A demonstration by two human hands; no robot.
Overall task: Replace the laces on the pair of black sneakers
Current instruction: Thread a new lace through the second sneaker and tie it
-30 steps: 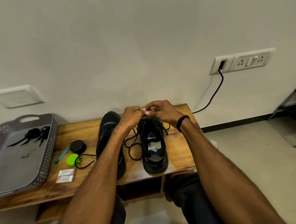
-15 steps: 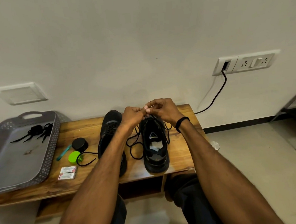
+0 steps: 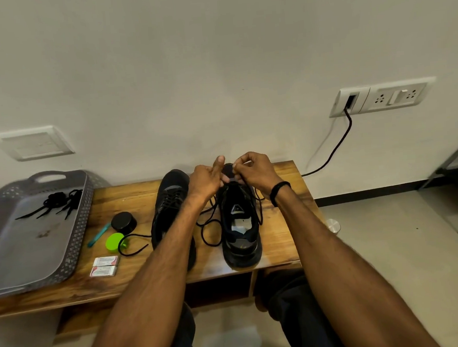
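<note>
Far left: a grey tray (image 3: 33, 257) rests on the wooden table (image 3: 280, 224) and holds a bundle of black spare laces (image 3: 53, 203). Beside the tray lie a teal tool (image 3: 99, 234), a black round cap (image 3: 123, 222), a green cap (image 3: 115, 241) and two small boxes (image 3: 105, 266). Centre: the pair of black sneakers stands toes to the wall. The laced sneaker (image 3: 170, 199) is partly hidden by the left forearm. The open sneaker (image 3: 241, 226) stands just beside it, tongue exposed. A loose black lace (image 3: 210, 229) loops on the table between the two. The left hand (image 3: 205, 181) is at the toe end of the open sneaker, one finger raised; whether its grip holds the lace cannot be told. The right hand (image 3: 252, 171), touching the left, has a narrow grip pinching the lace above the front eyelets; a black wristband (image 3: 279, 193) circles its wrist. Right: a wall socket (image 3: 382, 99) with a black cable (image 3: 337, 149).
</note>
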